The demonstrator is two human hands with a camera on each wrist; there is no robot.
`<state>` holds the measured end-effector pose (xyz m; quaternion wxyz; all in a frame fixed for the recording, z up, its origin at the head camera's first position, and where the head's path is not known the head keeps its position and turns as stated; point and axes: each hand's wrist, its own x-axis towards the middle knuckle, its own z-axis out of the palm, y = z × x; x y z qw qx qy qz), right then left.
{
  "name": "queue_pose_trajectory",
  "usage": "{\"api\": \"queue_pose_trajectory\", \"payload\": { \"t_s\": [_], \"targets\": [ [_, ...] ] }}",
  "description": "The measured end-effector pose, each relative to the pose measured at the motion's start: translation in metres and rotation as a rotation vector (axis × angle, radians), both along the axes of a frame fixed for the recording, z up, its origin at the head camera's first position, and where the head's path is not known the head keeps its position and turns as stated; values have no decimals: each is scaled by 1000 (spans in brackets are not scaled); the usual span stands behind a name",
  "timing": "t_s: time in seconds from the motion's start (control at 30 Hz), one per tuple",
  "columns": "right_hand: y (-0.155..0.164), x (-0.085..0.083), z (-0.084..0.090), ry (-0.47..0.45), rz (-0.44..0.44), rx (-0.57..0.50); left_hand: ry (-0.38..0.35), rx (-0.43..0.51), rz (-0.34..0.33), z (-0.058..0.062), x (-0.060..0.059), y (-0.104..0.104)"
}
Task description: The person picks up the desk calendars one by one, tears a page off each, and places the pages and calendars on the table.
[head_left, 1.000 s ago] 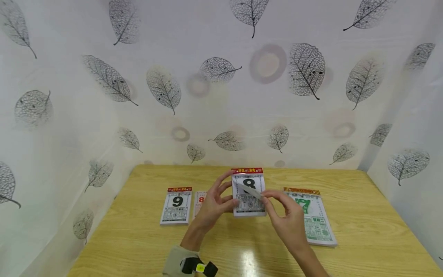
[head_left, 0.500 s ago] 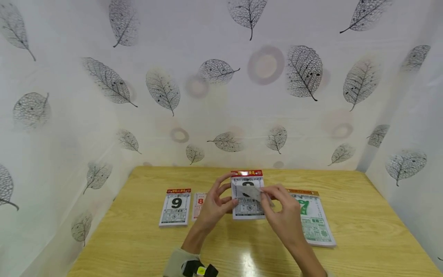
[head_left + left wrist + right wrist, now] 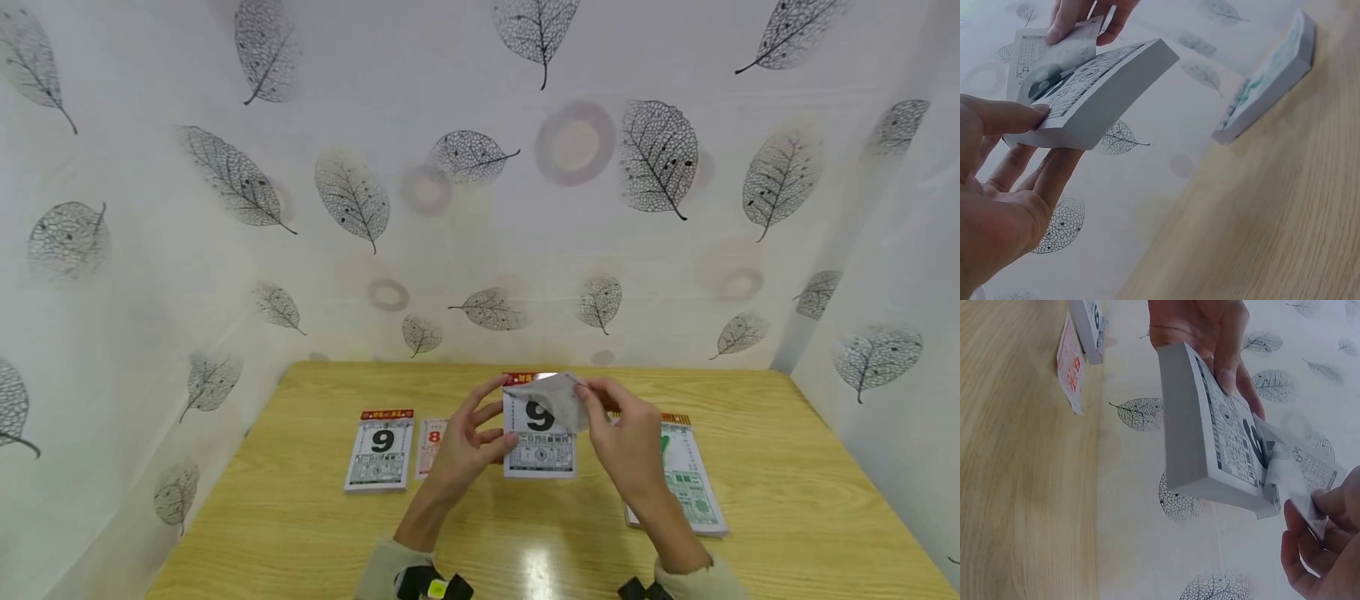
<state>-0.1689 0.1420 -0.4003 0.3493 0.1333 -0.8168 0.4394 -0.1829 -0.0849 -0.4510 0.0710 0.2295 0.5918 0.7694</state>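
My left hand (image 3: 468, 446) grips a thick tear-off calendar pad (image 3: 540, 446) by its left edge, holding it above the table; the pad (image 3: 1100, 90) shows its thickness in the left wrist view. Its top page now shows a black 9. My right hand (image 3: 626, 433) pinches the thin page (image 3: 558, 396) that bore the 8, lifted and folded back toward the pad's red top strip. In the right wrist view the page (image 3: 1300, 469) curls up from the pad (image 3: 1210, 431) between my fingers (image 3: 1329, 503).
On the wooden table (image 3: 300, 517) lie a calendar pad showing 9 (image 3: 380, 450), a loose red 8 sheet (image 3: 432, 442) beside it, and a larger green-printed pad (image 3: 686, 483) to the right. Leaf-patterned cloth walls (image 3: 480, 208) close in the table on three sides.
My right hand has lifted the 8 page upward and back toward the pad's top, uncovering the 9 beneath. The left hand keeps holding the pad in place.
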Motion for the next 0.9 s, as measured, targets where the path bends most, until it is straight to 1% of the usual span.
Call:
{"api": "queue_pose_trajectory", "payload": {
  "t_s": [0.17, 0.33, 0.53, 0.67, 0.9],
  "targets": [
    [5, -5, 4, -87, -4, -66, 18, -9, 4, -1, 0, 2],
    [10, -10, 6, -166, -10, -118, 47, 0, -21, -3, -1, 3],
    [15, -13, 6, -229, 7, -186, 58, 10, -48, -4, 0, 4],
    [18, -14, 7, -274, 27, -238, 77, -6, -42, -4, 0, 4],
    [29, -15, 11, -391, -20, -254, 85, -6, -37, -4, 0, 1]
  ]
}}
